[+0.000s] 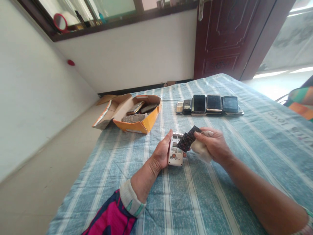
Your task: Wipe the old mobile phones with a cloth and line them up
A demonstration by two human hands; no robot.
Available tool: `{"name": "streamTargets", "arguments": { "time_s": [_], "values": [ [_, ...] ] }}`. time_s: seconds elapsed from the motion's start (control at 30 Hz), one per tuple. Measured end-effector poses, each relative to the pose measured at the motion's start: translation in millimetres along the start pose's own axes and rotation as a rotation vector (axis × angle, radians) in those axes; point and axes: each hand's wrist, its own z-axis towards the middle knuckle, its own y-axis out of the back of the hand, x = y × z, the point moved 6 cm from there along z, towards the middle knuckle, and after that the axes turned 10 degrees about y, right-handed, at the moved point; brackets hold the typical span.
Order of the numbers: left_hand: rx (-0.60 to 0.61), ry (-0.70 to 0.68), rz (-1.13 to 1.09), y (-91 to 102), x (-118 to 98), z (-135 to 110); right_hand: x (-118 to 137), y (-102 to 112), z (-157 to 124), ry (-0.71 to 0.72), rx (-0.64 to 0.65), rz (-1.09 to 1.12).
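My left hand (161, 150) is closed round a small white phone body (176, 153) with its inner board showing, held just above the striped blue cloth (186, 199). My right hand (213, 143) pinches a black rubber keypad (187, 138) lifted off the phone's face, and a pale cloth (201, 150) is bunched in its palm. The keypad tilts over the phone's upper right corner.
An open orange cardboard box (143, 125) with several old phones sits at the left. A row of several phones (209, 104) lies side by side farther back. A dark red door (225, 36) and a window ledge stand behind. A colourful cloth (302, 101) shows at the right edge.
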Motion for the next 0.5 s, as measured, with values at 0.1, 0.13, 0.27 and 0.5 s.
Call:
{"name": "streamTargets", "arguments": {
  "time_s": [0.1, 0.13, 0.27, 0.5],
  "values": [
    [-0.017, -0.004, 0.009, 1.6, 0.4, 0.4, -0.4, 0.0, -0.2, -0.001, -0.004, 0.003],
    [-0.016, -0.007, 0.011, 1.4, 0.3, 0.4, -1.0, 0.4, -0.2, 0.000, -0.005, 0.000],
    [0.002, -0.015, 0.011, -1.0, 0.0, -0.2, -3.8, 1.8, 0.4, 0.007, 0.003, -0.018],
    [0.006, -0.009, 0.044, -0.9, 0.9, -0.8, -3.7, 0.7, -0.2, 0.004, 0.012, -0.019]
  ]
}}
